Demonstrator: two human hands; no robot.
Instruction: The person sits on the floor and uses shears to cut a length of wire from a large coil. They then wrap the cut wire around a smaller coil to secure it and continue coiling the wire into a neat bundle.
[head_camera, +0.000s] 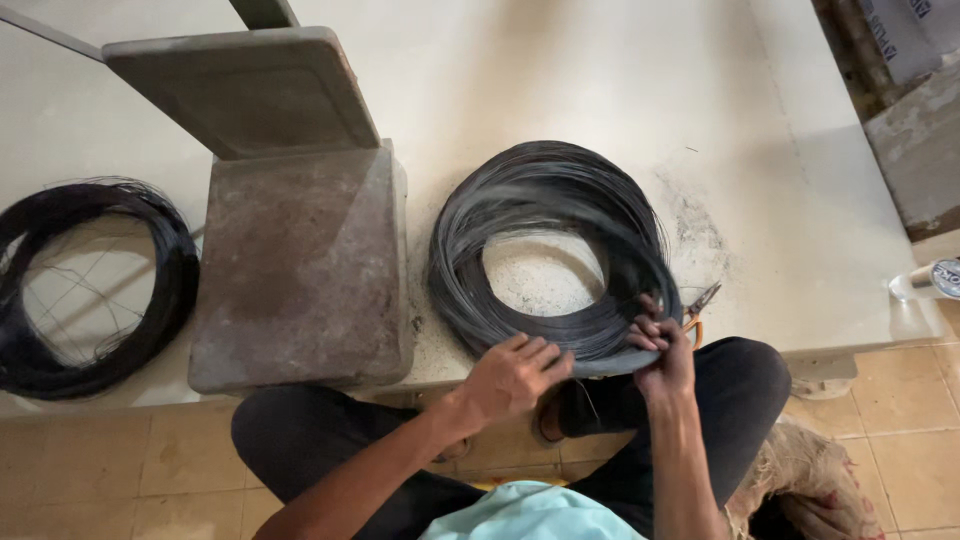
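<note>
A large coil (555, 250) of dark wire lies flat on the pale surface (780, 200), near its front edge. The left hand (512, 377) rests on the coil's near rim, fingers bent over the strands in a loose grip. The right hand (662, 352) is closed around the same rim just to the right, fingers curled over the wire bundle (the two hands sit close together, not touching). Pliers (700, 300) with orange handles lie just beside the coil's right side, partly hidden behind the right hand. To the left of the coil stands a worn grey scale (300, 265), and farther left a second, thinner coil (90, 285) lies on the surface. A bottle (930, 280) lies at the far right edge.
</note>
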